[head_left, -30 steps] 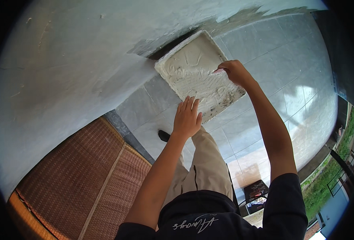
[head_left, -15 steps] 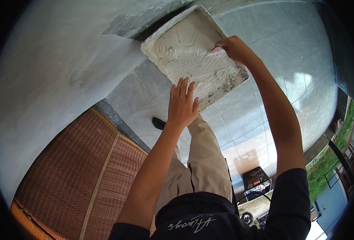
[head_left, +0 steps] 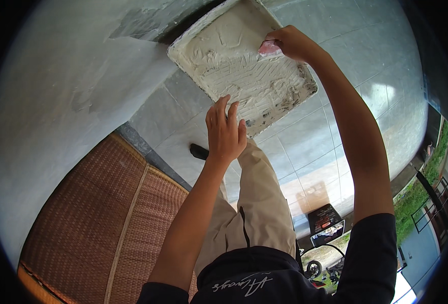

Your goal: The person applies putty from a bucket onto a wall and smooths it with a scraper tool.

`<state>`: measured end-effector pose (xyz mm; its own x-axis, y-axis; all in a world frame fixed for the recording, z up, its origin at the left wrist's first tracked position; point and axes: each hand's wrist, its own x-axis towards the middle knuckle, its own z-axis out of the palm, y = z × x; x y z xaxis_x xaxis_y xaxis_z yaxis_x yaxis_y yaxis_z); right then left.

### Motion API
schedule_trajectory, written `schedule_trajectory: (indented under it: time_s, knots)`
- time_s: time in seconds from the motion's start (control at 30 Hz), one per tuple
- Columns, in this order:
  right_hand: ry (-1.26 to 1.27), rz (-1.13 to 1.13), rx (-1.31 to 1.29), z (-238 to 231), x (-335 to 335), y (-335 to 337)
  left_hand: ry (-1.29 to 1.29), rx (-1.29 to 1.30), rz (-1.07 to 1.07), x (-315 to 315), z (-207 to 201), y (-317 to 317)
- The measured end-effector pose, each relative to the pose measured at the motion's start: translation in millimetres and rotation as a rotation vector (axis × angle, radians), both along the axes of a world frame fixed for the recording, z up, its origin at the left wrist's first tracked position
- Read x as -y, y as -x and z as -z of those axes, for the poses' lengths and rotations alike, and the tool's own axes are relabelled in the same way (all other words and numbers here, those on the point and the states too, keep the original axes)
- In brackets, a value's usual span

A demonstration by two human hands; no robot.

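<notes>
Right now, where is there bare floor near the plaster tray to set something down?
Free: grey tiled floor right of the plaster tray, beyond the right hand; tiles between tray and woven mat. Crowded: tray's near edge, with left hand, leg and foot.

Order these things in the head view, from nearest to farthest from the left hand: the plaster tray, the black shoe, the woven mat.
1. Plaster tray: fingertips of the left hand at its near edge.
2. Black shoe: just left of the wrist.
3. Woven mat: lower left.

Dark navy tee with white script print below both hands, short sleeves, bare forearms; beige trousers (head_left: 257, 213), 1 dark shoe (head_left: 199, 151).
</notes>
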<state>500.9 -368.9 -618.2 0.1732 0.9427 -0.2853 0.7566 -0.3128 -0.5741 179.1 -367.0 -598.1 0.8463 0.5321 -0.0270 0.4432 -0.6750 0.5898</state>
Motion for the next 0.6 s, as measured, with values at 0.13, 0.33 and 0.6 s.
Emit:
schedule_trajectory:
  time_s: [0.13, 0.33, 0.6]
  knots:
    - [0.046, 0.007, -0.002, 3.6, -3.7, -1.1, -0.016, 0.026, -0.015, -0.6, 2.2, 0.4]
    - [0.043, -0.017, 0.016, 12.3, -7.9, -3.2, -0.001, 0.017, -0.026, -4.3, 4.9, 2.9]
    - [0.168, -0.025, -0.055, 1.6, -5.4, 3.5, -0.020, 0.019, -0.040, -10.6, 3.7, 14.8]
